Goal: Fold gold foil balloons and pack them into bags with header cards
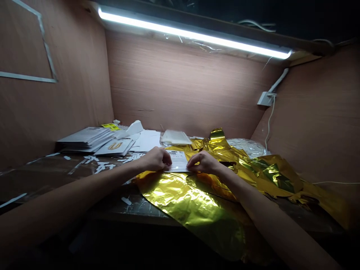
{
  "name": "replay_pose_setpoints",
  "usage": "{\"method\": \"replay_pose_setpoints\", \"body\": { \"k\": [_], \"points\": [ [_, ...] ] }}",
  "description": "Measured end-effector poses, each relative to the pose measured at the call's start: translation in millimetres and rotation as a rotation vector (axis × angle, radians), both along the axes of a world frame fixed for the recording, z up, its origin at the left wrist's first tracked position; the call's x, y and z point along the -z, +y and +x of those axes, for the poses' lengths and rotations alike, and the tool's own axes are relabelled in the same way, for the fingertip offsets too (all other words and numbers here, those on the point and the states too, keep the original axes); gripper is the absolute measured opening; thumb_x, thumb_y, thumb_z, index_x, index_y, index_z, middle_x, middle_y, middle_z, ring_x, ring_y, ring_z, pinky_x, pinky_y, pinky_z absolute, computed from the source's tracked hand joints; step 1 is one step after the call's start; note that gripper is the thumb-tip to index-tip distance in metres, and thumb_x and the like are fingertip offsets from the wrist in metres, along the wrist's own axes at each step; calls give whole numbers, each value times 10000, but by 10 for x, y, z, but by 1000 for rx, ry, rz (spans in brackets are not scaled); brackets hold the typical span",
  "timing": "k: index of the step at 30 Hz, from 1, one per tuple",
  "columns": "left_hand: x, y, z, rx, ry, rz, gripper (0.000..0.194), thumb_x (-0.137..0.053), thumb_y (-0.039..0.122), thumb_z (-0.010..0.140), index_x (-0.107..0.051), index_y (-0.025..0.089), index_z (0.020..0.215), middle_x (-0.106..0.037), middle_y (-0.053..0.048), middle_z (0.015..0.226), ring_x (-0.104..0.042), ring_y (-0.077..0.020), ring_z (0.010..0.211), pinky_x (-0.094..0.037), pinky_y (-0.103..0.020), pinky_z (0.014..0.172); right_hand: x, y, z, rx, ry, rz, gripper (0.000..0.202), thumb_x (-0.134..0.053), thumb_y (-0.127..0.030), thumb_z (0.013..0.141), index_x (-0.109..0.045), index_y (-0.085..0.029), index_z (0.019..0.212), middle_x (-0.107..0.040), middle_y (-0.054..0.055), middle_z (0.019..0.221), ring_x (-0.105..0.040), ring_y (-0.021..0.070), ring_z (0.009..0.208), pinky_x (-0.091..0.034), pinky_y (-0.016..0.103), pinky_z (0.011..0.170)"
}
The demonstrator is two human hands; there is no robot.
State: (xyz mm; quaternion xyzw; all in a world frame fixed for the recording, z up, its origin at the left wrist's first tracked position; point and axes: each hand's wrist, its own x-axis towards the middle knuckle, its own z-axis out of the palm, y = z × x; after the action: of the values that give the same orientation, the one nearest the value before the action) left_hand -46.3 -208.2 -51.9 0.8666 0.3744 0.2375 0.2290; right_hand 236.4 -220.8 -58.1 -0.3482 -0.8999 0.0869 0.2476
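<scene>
A white printed card or packet (178,161) lies over crumpled gold foil (185,198) near the table's front edge. My left hand (156,159) has its fingers closed at the packet's left side. At the right side, my right hand (203,162) pinches the packet's lower corner. Both hands rest low over the foil, and the fingertips are partly hidden. The foil hangs over the front edge and spreads to the right.
Stacked white packets (87,138) stand at the left, with a gold curved piece (115,146) on one. White scraps (102,167) lie in front. Behind are white sheets (147,140), a translucent tray (176,137) and clear plastic (247,147). Wooden panels (180,86) enclose the table.
</scene>
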Motion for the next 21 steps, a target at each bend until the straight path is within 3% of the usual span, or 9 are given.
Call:
{"method": "replay_pose_setpoints", "body": {
  "k": [5, 8, 10, 12, 14, 15, 18, 21],
  "points": [
    [-27, 97, -101, 129, 43, 74, 301, -654, 31, 600, -844, 234, 714, -788, -63, 962, -702, -212, 845, -510, -263, 731, -13, 11, -10, -28, -54, 11, 62, -779, -251, 816, -838, -237, 807, -799, 27, 882, -726, 164, 745, -524, 256, 721],
    [-38, 148, -156, 177, 65, 62, 399, -601, -5, 569, -847, 255, 747, -774, -45, 1012, -682, -201, 870, -494, -251, 745, 2, 24, 8, -26, -55, 14, 70, -769, -227, 818, -837, -243, 812, -799, 24, 908, -728, 165, 765, -531, 259, 740],
    [-13, 170, -156, 109, -18, 9, 383, -601, 6, 580, -837, 251, 757, -766, -41, 994, -673, -197, 888, -489, -244, 762, 22, 37, 21, -29, -35, -3, 81, -760, -226, 820, -838, -246, 828, -801, 25, 931, -735, 169, 789, -540, 260, 760],
    [28, 158, -113, -61, -215, -123, 312, -633, 50, 633, -819, 215, 822, -755, -58, 922, -672, -195, 846, -501, -256, 759, 52, 49, 15, -35, -17, -14, 95, -751, -219, 817, -839, -247, 837, -802, 24, 940, -740, 173, 796, -548, 263, 767],
    [69, 105, -36, -229, -450, -286, 280, -691, 147, 711, -783, 164, 975, -743, -84, 887, -676, -194, 775, -526, -284, 734, 89, 53, -19, -36, -7, 9, 113, -740, -197, 807, -838, -250, 829, -802, 22, 930, -741, 178, 787, -551, 273, 769],
    [84, 71, 7, -255, -487, -309, 340, -730, 206, 731, -750, 155, 1067, -743, -91, 913, -683, -193, 774, -535, -290, 731, 107, 51, -43, -33, -2, 32, 126, -732, -184, 805, -837, -251, 823, -803, 22, 924, -741, 181, 783, -550, 281, 772],
    [61, -3, 100, -229, -503, -311, 675, -854, 205, 632, -632, 148, 1267, -741, -89, 903, -694, -200, 759, -546, -301, 710, 142, 40, -107, -25, 21, 123, 161, -714, -153, 806, -833, -260, 821, -802, 25, 917, -735, 194, 786, -542, 306, 781],
    [-163, 43, 66, -314, -455, -146, 715, -815, 131, 624, -580, 144, 1299, -732, -78, 883, -693, -191, 746, -539, -283, 682, 145, 63, -96, -20, 51, 206, 157, -746, -154, 784, -829, -274, 844, -800, 28, 918, -722, 206, 795, -531, 331, 796]
  ]
}}
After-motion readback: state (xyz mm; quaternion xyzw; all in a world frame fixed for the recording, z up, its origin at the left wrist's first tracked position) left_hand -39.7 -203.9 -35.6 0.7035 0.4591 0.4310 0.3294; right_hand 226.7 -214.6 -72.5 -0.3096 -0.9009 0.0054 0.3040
